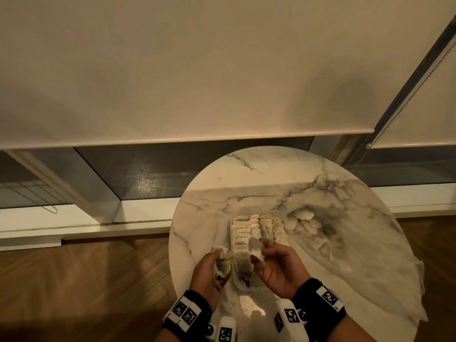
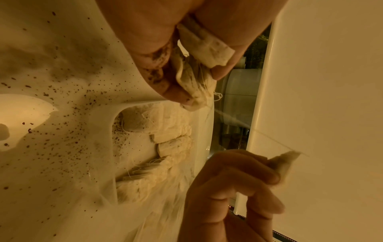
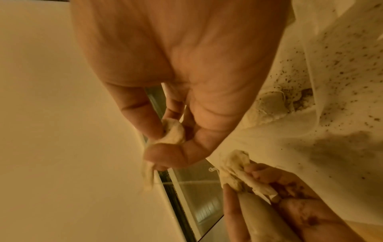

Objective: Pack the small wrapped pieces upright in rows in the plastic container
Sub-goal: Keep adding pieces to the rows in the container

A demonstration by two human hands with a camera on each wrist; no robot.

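Observation:
A clear plastic container stands mid-table with rows of small pale wrapped pieces upright in it; its near end holds only crumbs. My left hand hovers at the container's near left corner and grips a bunch of wrapped pieces. My right hand is raised over the container's near end, thumb and fingers pinching a single wrapped piece. The container rim and packed rows show below the left hand in the left wrist view.
A round marble table carries everything. A crumpled clear plastic bag lies to the right of the container with more loose pieces in it. Dark crumbs dot the tabletop near the front edge. Wooden floor lies below on the left.

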